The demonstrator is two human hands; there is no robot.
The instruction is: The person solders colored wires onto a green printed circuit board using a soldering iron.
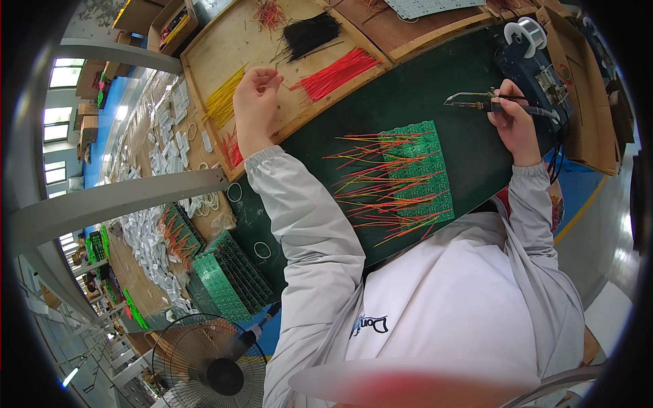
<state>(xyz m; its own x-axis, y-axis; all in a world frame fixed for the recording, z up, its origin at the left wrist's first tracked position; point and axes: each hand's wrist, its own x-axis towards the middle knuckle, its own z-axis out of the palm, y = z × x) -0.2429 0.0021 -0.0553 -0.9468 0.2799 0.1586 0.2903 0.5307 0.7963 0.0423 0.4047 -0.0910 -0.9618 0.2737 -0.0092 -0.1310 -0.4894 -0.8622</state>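
Observation:
My left hand (pixel 257 103) is over the wooden tray (pixel 299 126), its fingertips pinched on a thin red wire (pixel 283 86) that shows only in part. Beside it lie a bundle of red wires (pixel 337 73) and a bundle of yellow wires (pixel 225 96). In my right hand (pixel 514 126) is a soldering iron (pixel 486 106) with a thin curved metal guide above it, its tip pointing left. Between my arms, a green circuit board panel (pixel 439 166) lies on the dark green mat. Rows of red and yellow wires stick out from the panel to the left.
Black wires (pixel 307 35) lie farther back in the tray. A solder spool (pixel 526 37) sits on a blue feeder at the far right, beside a cardboard box (pixel 581 95). Stacked circuit boards (pixel 231 279) and a black fan (pixel 211 367) are at the lower left. A grey metal post (pixel 122 204) crosses the left side.

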